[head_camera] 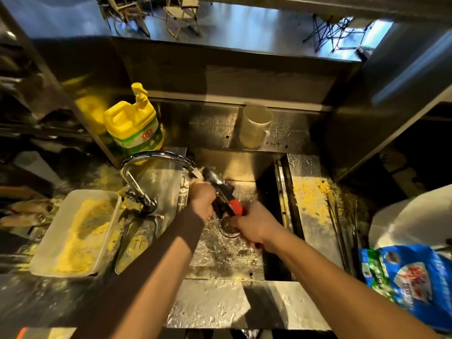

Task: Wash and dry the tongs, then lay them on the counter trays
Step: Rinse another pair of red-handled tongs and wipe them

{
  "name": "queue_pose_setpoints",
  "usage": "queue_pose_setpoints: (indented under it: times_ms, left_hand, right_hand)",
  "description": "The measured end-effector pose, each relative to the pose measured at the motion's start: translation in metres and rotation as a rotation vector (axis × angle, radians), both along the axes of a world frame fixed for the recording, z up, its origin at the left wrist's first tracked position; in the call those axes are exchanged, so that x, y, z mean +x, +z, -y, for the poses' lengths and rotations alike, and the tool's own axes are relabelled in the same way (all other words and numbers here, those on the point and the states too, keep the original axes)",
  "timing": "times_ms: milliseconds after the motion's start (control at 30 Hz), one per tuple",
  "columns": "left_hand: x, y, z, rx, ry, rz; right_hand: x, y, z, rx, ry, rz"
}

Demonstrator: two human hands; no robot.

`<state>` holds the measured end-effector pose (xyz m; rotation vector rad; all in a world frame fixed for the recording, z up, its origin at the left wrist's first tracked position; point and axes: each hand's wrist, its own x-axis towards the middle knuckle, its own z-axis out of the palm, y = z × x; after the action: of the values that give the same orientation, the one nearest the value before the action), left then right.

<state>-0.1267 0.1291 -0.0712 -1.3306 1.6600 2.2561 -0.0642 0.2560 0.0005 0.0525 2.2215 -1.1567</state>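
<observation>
while tongs [223,193] sit mid-frame over sink [271,216] under tap [156,159], right hand [254,225] grips red handle end, left hand [203,199] wraps around jaw end. risk: wet grip slips, tongs drop onto drain [230,228]; crumbs on right counter [315,199] could re-dirty them.

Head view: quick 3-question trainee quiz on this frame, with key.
1. True or false: the tongs are held over the sink.
2. Which hand grips the red handle? A) left hand B) right hand
3. Fill in: the yellow bottle stands behind the ____.

Key: 1. true. 2. B. 3. faucet.
</observation>
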Motion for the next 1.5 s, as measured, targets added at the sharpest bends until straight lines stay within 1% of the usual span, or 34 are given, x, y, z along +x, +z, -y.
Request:
queue_pose_setpoints:
  times_ms: [67, 167, 267, 333, 367, 433, 500, 600, 667, 700, 800, 867, 900, 1000, 1067, 1200, 1333, 1500]
  left_hand:
    - [0.002, 0.001, 0.000, -0.014, 0.000, 0.010]
    - [0.007, -0.002, -0.004, 0.035, 0.031, 0.002]
    - [0.017, 0.000, -0.008, 0.058, -0.064, 0.027]
    - [0.015, -0.003, 0.001, 0.050, -0.065, 0.029]
    - [0.010, -0.004, 0.011, 0.036, -0.044, 0.034]
    - [0.006, -0.004, 0.033, 0.040, 0.115, 0.050]
    - [0.009, -0.013, 0.045, 0.032, 0.183, 0.095]
    - [0.029, -0.023, 0.039, -0.079, 0.060, 0.167]
    - [0.044, -0.030, 0.031, -0.071, -0.030, 0.169]
    - [0.050, -0.031, 0.026, -0.037, -0.059, 0.160]
    - [0.070, -0.026, 0.006, 0.099, -0.040, 0.125]
    - [0.080, -0.023, -0.005, 0.139, -0.091, 0.101]
    - [0.084, -0.019, -0.007, 0.168, -0.120, 0.082]
    - [0.089, -0.006, -0.021, 0.210, -0.214, 0.043]
    - [0.089, 0.007, -0.036, 0.188, -0.282, 0.025]
    - [0.089, 0.038, -0.074, 0.176, -0.361, -0.057]
    - [0.090, 0.063, -0.132, 0.146, -0.473, -0.161]
    - [0.106, 0.099, -0.232, 0.163, -0.645, -0.167]
  right_hand:
    - [-0.002, -0.001, -0.002, 0.009, -0.023, -0.011]
    - [0.000, -0.002, 0.000, 0.010, -0.014, 0.037]
    - [-0.003, -0.002, 0.004, 0.016, -0.032, 0.021]
    - [0.003, 0.000, -0.002, 0.004, -0.015, 0.056]
    - [0.006, 0.001, -0.008, -0.016, -0.011, 0.104]
    - [0.014, 0.003, -0.032, -0.060, -0.048, 0.188]
    - [0.015, 0.008, -0.056, -0.120, -0.168, 0.207]
    - [0.010, 0.015, -0.070, -0.214, -0.305, 0.242]
    - [0.010, 0.018, -0.071, -0.278, -0.332, 0.274]
    - [0.010, 0.020, -0.071, -0.306, -0.342, 0.295]
    - [0.016, 0.024, -0.071, -0.340, -0.342, 0.318]
    - [0.023, 0.027, -0.071, -0.270, -0.331, 0.246]
    - [0.026, 0.027, -0.071, -0.181, -0.305, 0.165]
    - [0.033, 0.026, -0.078, 0.193, -0.132, -0.150]
    - [0.039, 0.028, -0.089, 0.318, -0.084, -0.274]
    - [0.051, 0.039, -0.125, 0.382, -0.128, -0.387]
    - [0.073, 0.062, -0.177, 0.434, -0.208, -0.480]
    - [0.122, 0.095, -0.259, 0.398, -0.356, -0.565]
